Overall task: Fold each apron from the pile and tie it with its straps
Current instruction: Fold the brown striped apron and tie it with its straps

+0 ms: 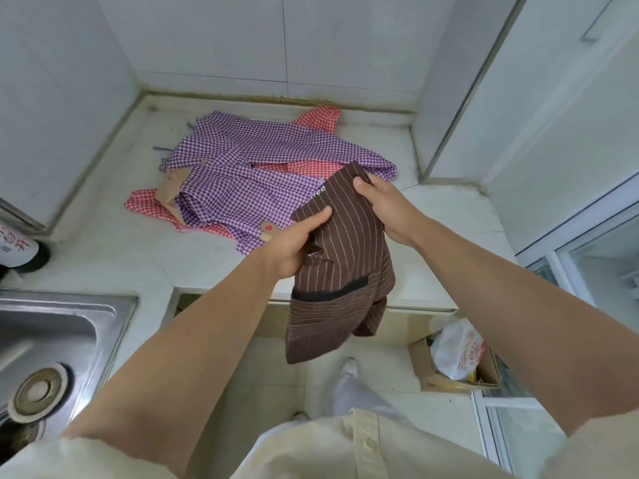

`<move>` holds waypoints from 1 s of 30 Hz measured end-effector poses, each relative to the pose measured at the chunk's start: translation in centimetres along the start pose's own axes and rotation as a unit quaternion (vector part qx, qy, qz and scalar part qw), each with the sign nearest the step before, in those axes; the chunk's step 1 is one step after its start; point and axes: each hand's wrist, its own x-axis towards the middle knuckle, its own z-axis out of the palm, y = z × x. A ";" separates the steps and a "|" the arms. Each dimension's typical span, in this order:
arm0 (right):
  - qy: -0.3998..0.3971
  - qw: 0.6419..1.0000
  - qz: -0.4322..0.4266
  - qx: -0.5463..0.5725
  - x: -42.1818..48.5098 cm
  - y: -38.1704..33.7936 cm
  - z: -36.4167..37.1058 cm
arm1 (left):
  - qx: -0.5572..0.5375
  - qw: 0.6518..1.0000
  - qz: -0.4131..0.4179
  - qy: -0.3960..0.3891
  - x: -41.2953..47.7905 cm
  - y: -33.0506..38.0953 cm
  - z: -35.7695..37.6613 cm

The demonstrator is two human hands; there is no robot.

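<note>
A brown striped apron with a black-trimmed pocket hangs over the counter's front edge, held up by both hands. My left hand grips its upper left edge, thumb on top. My right hand grips its upper right edge near the white lettering. Behind it on the white counter lies the pile: a purple checked apron spread over a red checked apron, whose corners stick out at the back and front left.
A steel sink with its drain sits at the left. A dark bottle stands by the left wall. On the floor at the right is a cardboard box holding a plastic bag. Tiled walls close the corner.
</note>
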 end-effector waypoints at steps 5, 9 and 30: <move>-0.035 0.999 0.013 -0.025 4.6 0.3 -1.0 | -0.019 0.980 0.145 0.134 3.5 3.7 -0.7; -0.143 0.981 0.089 -0.095 7.2 1.7 -2.1 | 0.021 0.965 0.198 0.170 5.6 6.5 -1.2; -0.179 0.803 0.332 -0.461 21.5 -5.6 -4.3 | -0.005 0.939 0.182 0.293 11.9 13.9 -13.3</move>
